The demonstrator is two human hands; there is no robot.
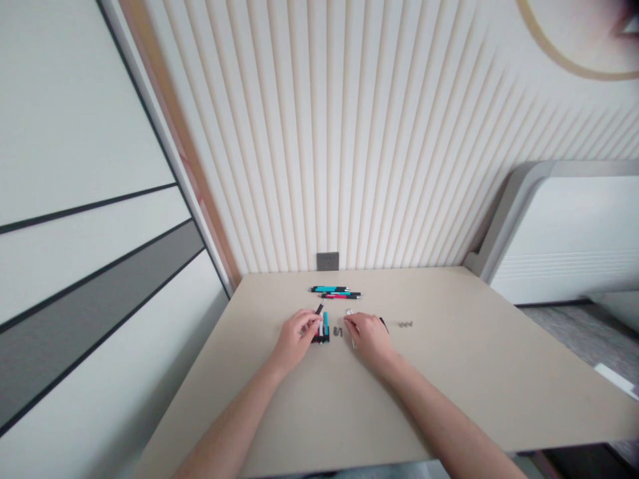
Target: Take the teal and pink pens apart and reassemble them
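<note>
My left hand (295,339) pinches a black pen part (320,308) with a silvery tip that points up and away. Just beyond and beside those fingers lie several pen barrels (326,324), turquoise, white and reddish with black ends, partly covered by the hand. My right hand (370,334) is closed, thumb and fingertips together, low over the table by some thin whitish sticks (349,311). Whether it grips one of them I cannot make out. Between the hands sit several small dark pieces (338,330). A black item (383,323) shows partly behind the right hand.
Several whole pens (330,289), turquoise, black and red, lie farther back on the beige table (439,379). Small spring-like pieces (405,324) rest to the right. A dark socket (328,261) is on the ribbed wall behind. A white cabinet (90,279) stands left.
</note>
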